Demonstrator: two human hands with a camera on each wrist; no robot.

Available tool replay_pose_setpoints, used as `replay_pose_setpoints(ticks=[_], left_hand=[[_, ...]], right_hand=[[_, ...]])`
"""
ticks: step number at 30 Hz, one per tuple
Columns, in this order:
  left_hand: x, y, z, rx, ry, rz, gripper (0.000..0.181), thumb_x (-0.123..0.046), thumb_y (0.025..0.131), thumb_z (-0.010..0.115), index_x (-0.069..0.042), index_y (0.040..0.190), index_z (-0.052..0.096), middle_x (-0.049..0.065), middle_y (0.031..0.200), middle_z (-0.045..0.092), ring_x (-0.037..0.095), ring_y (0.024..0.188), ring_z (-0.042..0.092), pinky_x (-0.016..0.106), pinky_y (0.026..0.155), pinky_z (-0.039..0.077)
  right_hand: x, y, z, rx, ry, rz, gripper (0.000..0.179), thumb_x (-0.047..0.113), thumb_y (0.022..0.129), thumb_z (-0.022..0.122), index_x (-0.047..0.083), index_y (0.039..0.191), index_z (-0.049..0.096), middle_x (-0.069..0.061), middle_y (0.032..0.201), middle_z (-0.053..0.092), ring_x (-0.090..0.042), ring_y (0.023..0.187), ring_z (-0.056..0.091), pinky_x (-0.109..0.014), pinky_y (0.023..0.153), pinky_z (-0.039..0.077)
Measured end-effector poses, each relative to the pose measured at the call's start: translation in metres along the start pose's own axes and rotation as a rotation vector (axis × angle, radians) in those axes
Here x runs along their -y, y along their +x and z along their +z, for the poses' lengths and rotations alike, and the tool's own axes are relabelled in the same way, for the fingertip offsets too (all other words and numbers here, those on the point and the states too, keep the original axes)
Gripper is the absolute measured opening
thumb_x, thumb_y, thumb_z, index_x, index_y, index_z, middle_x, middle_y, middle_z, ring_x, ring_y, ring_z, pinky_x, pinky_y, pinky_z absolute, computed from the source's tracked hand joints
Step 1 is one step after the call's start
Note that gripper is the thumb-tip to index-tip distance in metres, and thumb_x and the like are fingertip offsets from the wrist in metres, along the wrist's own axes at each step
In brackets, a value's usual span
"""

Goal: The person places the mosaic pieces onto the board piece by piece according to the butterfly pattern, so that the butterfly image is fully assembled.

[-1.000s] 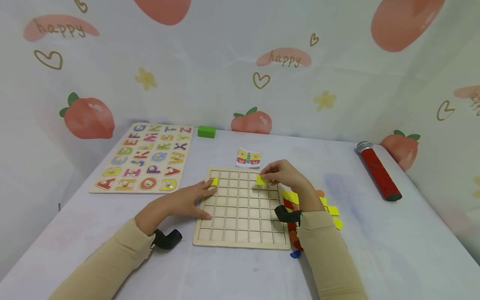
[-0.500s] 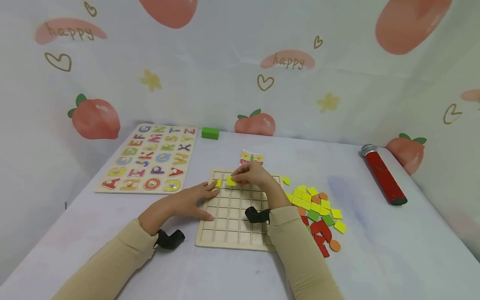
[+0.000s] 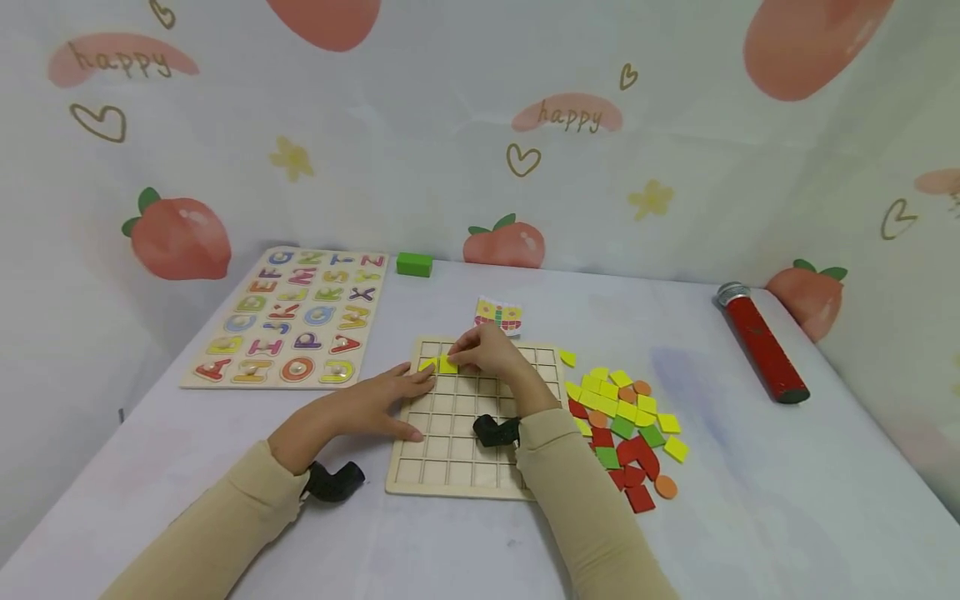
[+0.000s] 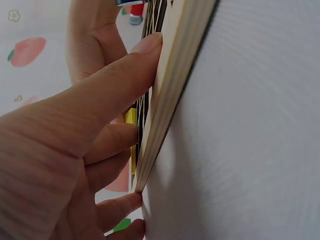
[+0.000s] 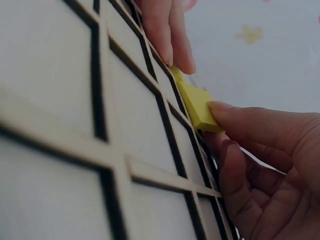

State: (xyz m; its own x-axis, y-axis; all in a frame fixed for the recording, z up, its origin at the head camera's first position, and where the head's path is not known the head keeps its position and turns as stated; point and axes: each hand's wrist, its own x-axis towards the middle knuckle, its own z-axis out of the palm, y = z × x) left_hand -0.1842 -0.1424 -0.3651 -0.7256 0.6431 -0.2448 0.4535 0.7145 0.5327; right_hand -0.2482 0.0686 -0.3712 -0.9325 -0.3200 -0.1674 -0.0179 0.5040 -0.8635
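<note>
The square-grid wooden board [image 3: 442, 479] lies flat on the table. My left hand [image 3: 360, 408] rests along its left side with fingers spread, the thumb [image 4: 145, 47] on the frame's edge in the left wrist view. By those fingertips, near the upper-left corner, is a yellow piece [image 3: 427, 364]. My right hand [image 3: 487, 354] pinches a square yellow tile [image 5: 200, 107] between thumb and fingers, right beside that first piece. In the right wrist view the held tile is tilted against the grid bars.
Loose yellow, red, green and orange pieces [image 3: 607, 400] are scattered right of the board. A butterfly picture card [image 3: 498, 313] lies behind it. An alphabet puzzle board [image 3: 285, 321] and a green block [image 3: 414, 264] are back left. A red microphone [image 3: 763, 346] lies far right.
My right hand has carried the yellow tile leftward across the board, up beside the other yellow piece. My left hand has stayed at the board's left edge.
</note>
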Motion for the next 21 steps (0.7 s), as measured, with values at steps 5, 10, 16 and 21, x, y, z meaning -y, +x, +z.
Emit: replay_pose_setpoints(ticks=[5, 10, 16, 21], left_hand=[[-0.0009, -0.0007, -0.0012, -0.015, 0.011, -0.003, 0.086, -0.048, 0.077, 0.071, -0.01, 0.145, 0.034, 0.009, 0.158, 0.01, 0.038, 0.144, 0.009, 0.055, 0.114, 0.02], [0.0011, -0.0022, -0.0021, -0.027, 0.012, -0.054, 0.087, -0.052, 0.074, 0.072, -0.015, 0.144, 0.036, 0.017, 0.157, 0.005, 0.035, 0.143, 0.014, 0.052, 0.113, 0.025], [0.0036, -0.0016, -0.0016, -0.026, -0.022, -0.048, 0.086, -0.049, 0.074, 0.073, -0.013, 0.144, 0.037, 0.015, 0.157, 0.011, 0.035, 0.144, 0.012, 0.053, 0.114, 0.021], [0.0038, -0.001, -0.0009, -0.019, -0.036, -0.052, 0.087, -0.05, 0.074, 0.073, -0.014, 0.144, 0.037, 0.013, 0.157, 0.011, 0.034, 0.145, 0.01, 0.054, 0.114, 0.02]], right_hand=[[-0.0022, 0.0003, 0.0023, -0.01, -0.027, -0.01, 0.013, 0.012, 0.083, 0.07, 0.001, 0.09, 0.071, -0.002, 0.077, 0.065, -0.008, 0.058, 0.048, -0.017, 0.053, 0.043], [-0.0022, 0.0004, 0.0046, -0.013, -0.075, -0.038, 0.013, 0.013, 0.083, 0.07, 0.001, 0.09, 0.071, -0.004, 0.077, 0.065, -0.008, 0.058, 0.047, -0.017, 0.053, 0.043], [-0.0007, -0.0014, 0.0053, -0.016, -0.11, -0.05, 0.011, 0.011, 0.083, 0.07, 0.002, 0.089, 0.071, -0.005, 0.077, 0.064, -0.008, 0.058, 0.047, -0.017, 0.052, 0.043], [0.0012, -0.0035, 0.0033, -0.005, -0.122, -0.038, 0.01, 0.01, 0.083, 0.07, 0.002, 0.088, 0.071, -0.005, 0.077, 0.064, -0.008, 0.059, 0.047, -0.017, 0.053, 0.043]])
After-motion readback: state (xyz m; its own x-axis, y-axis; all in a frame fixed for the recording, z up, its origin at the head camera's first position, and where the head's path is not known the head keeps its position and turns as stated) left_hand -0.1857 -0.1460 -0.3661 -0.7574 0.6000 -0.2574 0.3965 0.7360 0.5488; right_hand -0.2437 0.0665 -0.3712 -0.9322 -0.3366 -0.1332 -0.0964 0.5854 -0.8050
